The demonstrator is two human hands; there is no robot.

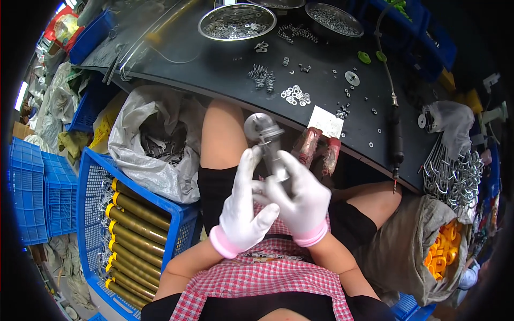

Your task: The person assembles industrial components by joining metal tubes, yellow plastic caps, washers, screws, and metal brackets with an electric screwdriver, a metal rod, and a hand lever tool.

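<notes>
In front of my lap is a grey metal cylinder with a flanged, shiny round head [271,145], tilted and slightly blurred by motion. My right hand [300,195], in a white glove with a pink cuff, has its fingers curled round the lower part of the cylinder. My left hand [241,208], gloved the same way, is beside the cylinder. Its fingers stretch up along the cylinder's left side and its thumb stands apart; whether the fingertips press on the metal is hard to see. Just beyond, two worn red handles [309,145] jut from the table edge by a white card [325,122].
The dark table [214,69] bears bowls of small metal parts [237,22], springs [261,78] and washers [295,95]. A power screwdriver [395,134] hangs at right, near metal hooks [455,171] and a sack [407,251] of yellow pieces. At left, a blue crate [179,230] holds brass-coloured tubes.
</notes>
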